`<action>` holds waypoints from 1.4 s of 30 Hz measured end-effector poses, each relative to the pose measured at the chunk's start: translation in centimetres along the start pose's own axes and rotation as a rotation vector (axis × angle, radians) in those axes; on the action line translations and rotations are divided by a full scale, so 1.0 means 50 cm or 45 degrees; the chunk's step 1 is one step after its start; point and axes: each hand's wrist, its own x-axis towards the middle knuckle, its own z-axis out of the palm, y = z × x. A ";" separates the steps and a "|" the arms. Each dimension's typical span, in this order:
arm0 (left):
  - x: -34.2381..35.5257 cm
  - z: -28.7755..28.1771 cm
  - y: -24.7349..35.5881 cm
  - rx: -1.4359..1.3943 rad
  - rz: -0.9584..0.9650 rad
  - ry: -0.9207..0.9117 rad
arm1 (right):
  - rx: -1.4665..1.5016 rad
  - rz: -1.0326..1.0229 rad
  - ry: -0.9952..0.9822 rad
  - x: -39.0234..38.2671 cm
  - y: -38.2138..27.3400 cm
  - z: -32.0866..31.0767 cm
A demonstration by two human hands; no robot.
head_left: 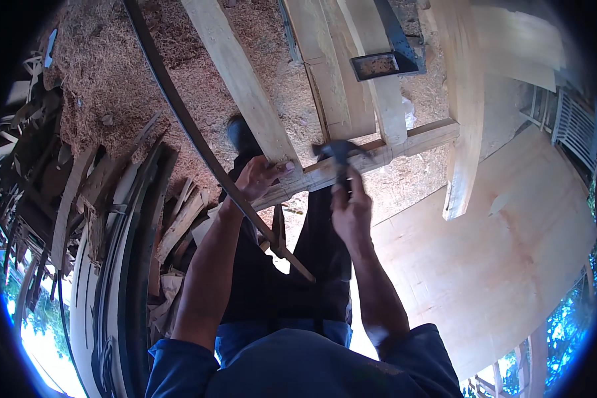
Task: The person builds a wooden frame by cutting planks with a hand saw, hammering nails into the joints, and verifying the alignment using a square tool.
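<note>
My right hand (351, 211) is wrapped around the handle of a claw hammer (342, 152), whose dark head is slightly blurred above a wooden crosspiece (404, 145). To its left, my left hand (260, 178) grips the near end of a long pale plank (242, 79), with a fingertip lying on the plank's top face. That end meets the crosspiece at an angle. Whether a nail sits under the fingers cannot be made out. Further right, another plank (393, 109) also ends on the crosspiece, and a thick upright-looking board (464, 99) crosses its right end.
A dark curved strip (179, 109) runs past my left forearm. Scrap wood (40, 179) is heaped at left, beside long leaning boards (109, 292). A dark metal frame piece (385, 65) lies across planks at the top. Plywood (484, 245) spreads at right; sawdust (113, 73) covers the ground.
</note>
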 end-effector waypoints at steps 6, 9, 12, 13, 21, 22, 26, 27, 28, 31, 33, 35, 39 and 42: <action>0.005 -0.009 -0.008 -0.051 -0.049 -0.068 | 0.184 0.259 -0.163 0.012 -0.007 -0.021; 0.012 -0.005 -0.007 0.032 0.010 -0.038 | -0.171 -0.385 0.019 -0.001 0.045 0.006; 0.007 -0.008 -0.018 -0.006 -0.008 -0.013 | 0.039 0.022 -0.056 0.001 0.005 -0.023; 0.007 -0.002 -0.008 -0.003 0.001 -0.003 | 0.074 0.008 -0.098 -0.003 0.002 -0.026; -0.013 0.009 0.008 -0.130 0.133 0.082 | 1.032 0.634 -0.173 -0.134 -0.033 -0.094; -0.014 0.002 0.008 -0.126 0.129 0.085 | 1.246 0.884 -0.158 -0.170 -0.033 -0.107; 0.007 -0.003 0.003 -0.084 0.078 -0.042 | 2.432 1.760 0.105 -0.276 0.126 -0.135; 0.008 0.002 -0.008 -0.132 0.081 -0.033 | 2.435 1.762 0.116 -0.276 0.154 -0.104; 0.006 0.008 -0.008 -0.132 0.074 -0.040 | 2.395 1.791 0.375 -0.266 0.174 -0.061; -0.003 -0.001 0.004 -0.053 0.010 -0.006 | 2.435 1.696 0.200 -0.159 0.066 -0.007; 0.005 -0.003 0.009 0.037 -0.087 -0.050 | 2.500 1.534 -0.189 -0.151 0.032 -0.016; 0.019 -0.022 -0.013 0.002 -0.008 -0.041 | 1.963 1.413 -0.064 -0.172 0.038 -0.025; 0.008 0.015 -0.005 -0.117 0.164 0.027 | 2.165 1.613 0.383 -0.184 0.109 -0.019; 0.014 -0.003 -0.012 0.084 0.007 0.004 | 2.234 1.493 -0.101 -0.139 0.045 -0.001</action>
